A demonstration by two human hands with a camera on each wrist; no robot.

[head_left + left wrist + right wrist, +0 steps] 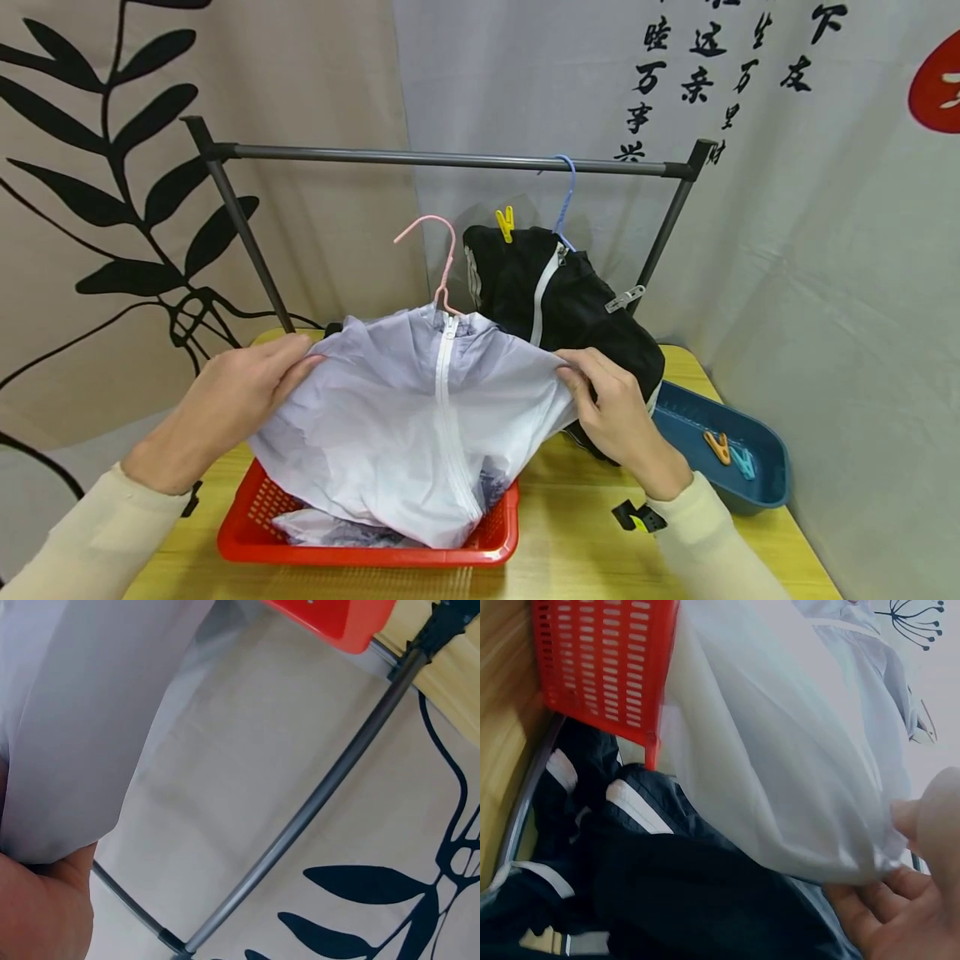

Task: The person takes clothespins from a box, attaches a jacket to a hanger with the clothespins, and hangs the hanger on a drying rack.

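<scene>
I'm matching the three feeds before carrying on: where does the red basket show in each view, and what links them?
Head: the red basket is at the bottom, left of centre, partly covered by the pale jacket.
Left wrist: part of it shows at the top edge, right of centre.
Right wrist: it is at upper left, slotted wall visible.
Shared landmark: the pale jacket, upper left in left wrist, right of the basket in right wrist.

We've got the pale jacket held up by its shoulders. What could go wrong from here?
The pink hanger might shift inside the pale jacket: its hook is off the rail, and the left hand and right hand visibly grip fabric. The jacket's lower part could snag on the red basket. The right hand, close to the black garment, might knock it.
</scene>
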